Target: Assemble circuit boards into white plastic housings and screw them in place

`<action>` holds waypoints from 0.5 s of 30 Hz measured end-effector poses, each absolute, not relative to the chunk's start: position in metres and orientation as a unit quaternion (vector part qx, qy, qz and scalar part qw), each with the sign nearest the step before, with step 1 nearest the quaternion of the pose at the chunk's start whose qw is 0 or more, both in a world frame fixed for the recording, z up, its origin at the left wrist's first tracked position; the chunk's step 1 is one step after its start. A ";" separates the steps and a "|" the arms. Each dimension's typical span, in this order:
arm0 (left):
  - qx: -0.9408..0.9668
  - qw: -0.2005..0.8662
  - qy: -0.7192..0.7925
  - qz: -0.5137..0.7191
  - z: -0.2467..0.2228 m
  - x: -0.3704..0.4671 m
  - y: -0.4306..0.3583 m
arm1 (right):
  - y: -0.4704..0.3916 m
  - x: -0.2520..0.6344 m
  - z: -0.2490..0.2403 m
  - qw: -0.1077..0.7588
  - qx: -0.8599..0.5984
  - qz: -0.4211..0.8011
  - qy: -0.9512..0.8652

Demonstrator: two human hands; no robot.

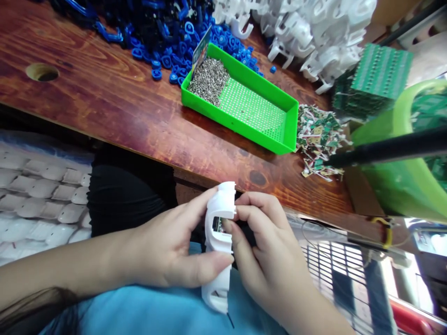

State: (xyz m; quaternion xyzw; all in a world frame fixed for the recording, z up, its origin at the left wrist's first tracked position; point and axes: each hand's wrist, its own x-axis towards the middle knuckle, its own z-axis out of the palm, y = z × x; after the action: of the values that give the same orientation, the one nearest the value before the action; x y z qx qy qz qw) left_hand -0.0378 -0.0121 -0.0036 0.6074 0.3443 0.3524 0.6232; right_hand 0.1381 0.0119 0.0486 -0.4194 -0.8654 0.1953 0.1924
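Green tray [240,129]: smooth plastic, soft sheen. Heaped in it, small bits [210,80]: bright metal, shiny. Under tray, workbench [122,93]: red-brown wood, glossy varnish, grain showing. Beyond tray, blue pieces [166,60]: glossy plastic; white parts [300,32]: smooth plastic, catching light. On tray's near side, white casing [220,204]: smooth plastic; blue garment [139,307]: soft, matt cloth.

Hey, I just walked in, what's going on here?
A person's left hand holds a white plastic part above their lap, beside the table edge. The right hand has its fingertips at the part's other side. On the wooden table ahead, a green tray holds small metal pieces, with blue parts heaped behind it.
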 end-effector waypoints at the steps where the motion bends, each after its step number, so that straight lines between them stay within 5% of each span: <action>1: 0.614 0.617 0.342 0.354 -0.005 -0.038 -0.013 | 0.013 0.139 0.050 0.183 -0.416 0.194 -0.870; 15: 0.708 0.492 0.310 0.401 -0.016 -0.043 -0.015 | 0.014 0.157 0.056 0.184 -0.377 0.248 -0.873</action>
State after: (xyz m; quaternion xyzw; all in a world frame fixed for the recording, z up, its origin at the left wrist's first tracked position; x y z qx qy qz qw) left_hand -0.0425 -0.0147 -0.0163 0.7078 0.3099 0.4011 0.4920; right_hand 0.1570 0.0143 0.0555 -0.3769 -0.8733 0.2477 0.1842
